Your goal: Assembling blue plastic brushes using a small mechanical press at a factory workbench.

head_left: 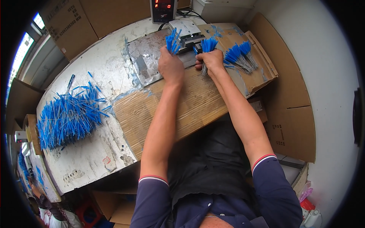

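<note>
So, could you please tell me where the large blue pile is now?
In the head view, the pile lies on the left of the white table, left of the cardboard and apart from the left hand.

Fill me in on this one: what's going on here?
A person holds blue-tipped wire pieces in both bare hands: the left hand grips a small clump, the right hand a dense bundle. A metal fixture sits just beyond and between them. A large loose pile lies on the worktable at left; more pieces rest on cardboard at right.
</note>
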The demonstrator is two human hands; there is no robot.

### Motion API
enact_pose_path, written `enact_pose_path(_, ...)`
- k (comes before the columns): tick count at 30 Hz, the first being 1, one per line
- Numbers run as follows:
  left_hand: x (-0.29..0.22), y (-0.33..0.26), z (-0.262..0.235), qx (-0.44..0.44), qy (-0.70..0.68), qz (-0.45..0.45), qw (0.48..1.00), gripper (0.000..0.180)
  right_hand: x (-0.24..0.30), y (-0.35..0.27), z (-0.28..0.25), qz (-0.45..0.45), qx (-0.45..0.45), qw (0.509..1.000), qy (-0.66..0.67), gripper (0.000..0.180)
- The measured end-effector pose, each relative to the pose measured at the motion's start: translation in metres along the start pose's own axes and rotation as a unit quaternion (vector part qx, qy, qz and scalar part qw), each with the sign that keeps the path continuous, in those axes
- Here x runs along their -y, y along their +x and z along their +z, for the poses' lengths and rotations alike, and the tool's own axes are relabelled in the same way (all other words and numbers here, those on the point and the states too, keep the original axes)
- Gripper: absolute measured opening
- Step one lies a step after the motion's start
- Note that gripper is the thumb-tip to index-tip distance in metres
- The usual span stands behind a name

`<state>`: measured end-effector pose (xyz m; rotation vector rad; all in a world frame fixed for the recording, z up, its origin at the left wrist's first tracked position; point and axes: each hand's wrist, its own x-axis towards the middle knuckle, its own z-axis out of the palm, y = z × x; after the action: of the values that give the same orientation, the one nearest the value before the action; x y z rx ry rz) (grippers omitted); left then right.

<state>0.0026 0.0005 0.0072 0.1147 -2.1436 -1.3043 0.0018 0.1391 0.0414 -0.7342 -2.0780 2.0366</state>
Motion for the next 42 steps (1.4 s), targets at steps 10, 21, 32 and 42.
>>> enact_pose_path(10, -0.002, 0.0, -0.001, 0.006, 0.046, 0.036, 0.998, 0.022, 0.004, -0.004, -0.002, 0.013, 0.026, 0.999, 0.035, 0.009)
enact_pose_path(21, 0.003, 0.0, 0.002, 0.079, 0.08, 0.1, 0.989, 0.024, -0.008, -0.011, -0.022, 0.006, 0.077, 0.978, 0.194, 0.013)
enact_pose_path(32, 0.001, -0.002, 0.002, 0.077, 0.093, 0.131, 0.984, 0.018, -0.009, -0.016, -0.031, 0.008, 0.11, 0.986, 0.122, 0.018)
enact_pose_path(42, 0.004, -0.003, 0.001, 0.104, 0.134, 0.167, 0.971, 0.018, -0.007, -0.015, -0.022, -0.031, 0.091, 0.994, 0.056, 0.014)
